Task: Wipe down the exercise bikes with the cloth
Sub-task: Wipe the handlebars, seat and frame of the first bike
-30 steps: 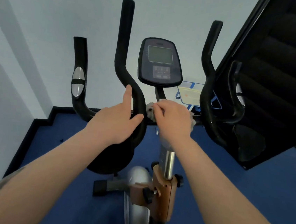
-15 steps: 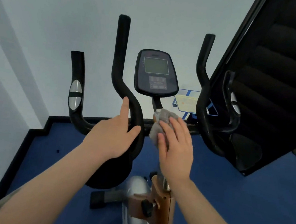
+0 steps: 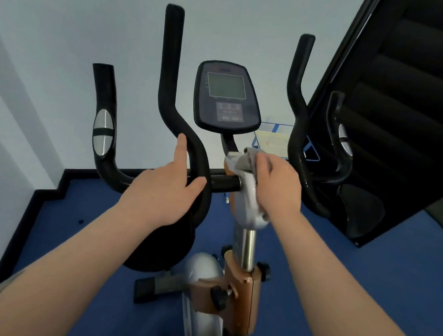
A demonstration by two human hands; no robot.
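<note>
An exercise bike stands in front of me, with black handlebars (image 3: 167, 102), a grey console (image 3: 226, 97) and a silver and copper post (image 3: 244, 252). My left hand (image 3: 166, 186) grips the curved left handlebar where it meets the crossbar, index finger stretched up along the bar. My right hand (image 3: 276, 184) holds a grey cloth (image 3: 247, 161) against the silver clamp housing at the top of the post, just under the console stem. Most of the cloth is hidden under my fingers.
A large black padded piece of equipment (image 3: 412, 106) leans at the right, close behind the right handlebar (image 3: 299, 107). The pale wall (image 3: 94, 17) is just beyond the bike. Blue floor (image 3: 367, 279) spreads around the base, with a black skirting edge (image 3: 45, 193) at left.
My right hand with the cloth has slid back up from the front of the post to the top of the clamp housing. My left hand keeps its grip on the handlebar.
</note>
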